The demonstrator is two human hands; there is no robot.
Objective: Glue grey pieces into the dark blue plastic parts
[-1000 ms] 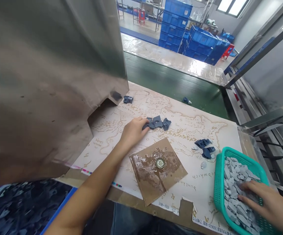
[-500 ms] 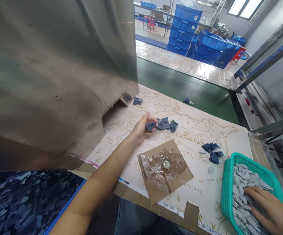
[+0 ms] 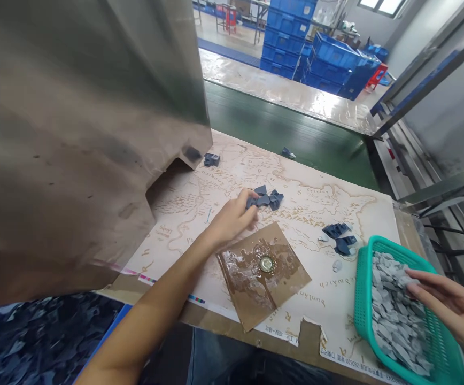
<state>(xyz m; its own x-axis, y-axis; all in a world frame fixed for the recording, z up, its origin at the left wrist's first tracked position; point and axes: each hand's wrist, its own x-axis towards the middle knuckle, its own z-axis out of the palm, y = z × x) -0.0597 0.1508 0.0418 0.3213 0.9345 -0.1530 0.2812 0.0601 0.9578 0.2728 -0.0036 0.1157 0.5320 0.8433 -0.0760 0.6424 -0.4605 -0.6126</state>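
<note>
**Left hand (image 3: 232,222) at dark blue pieces (image 3: 264,199), right hand (image 3: 452,305) at a teal basket (image 3: 361,299)**

The left hand sits with its fingers curled against the cluster of dark blue pieces, at 12 o'clock from a wet brown cardboard sheet (image 3: 240,294). Whether it pinches one is hard to tell from this angle. The right hand is open, fingers loosely extended, with the fingertips just over the heap of grey pieces (image 3: 396,326) filling the basket, at 4 o'clock on the worktop (image 3: 410,230). A metal ring (image 3: 266,263) lies mid-sheet on a printed map mat (image 3: 328,203). A stainless steel hood (image 3: 75,160) looms at 9 o'clock.
</note>
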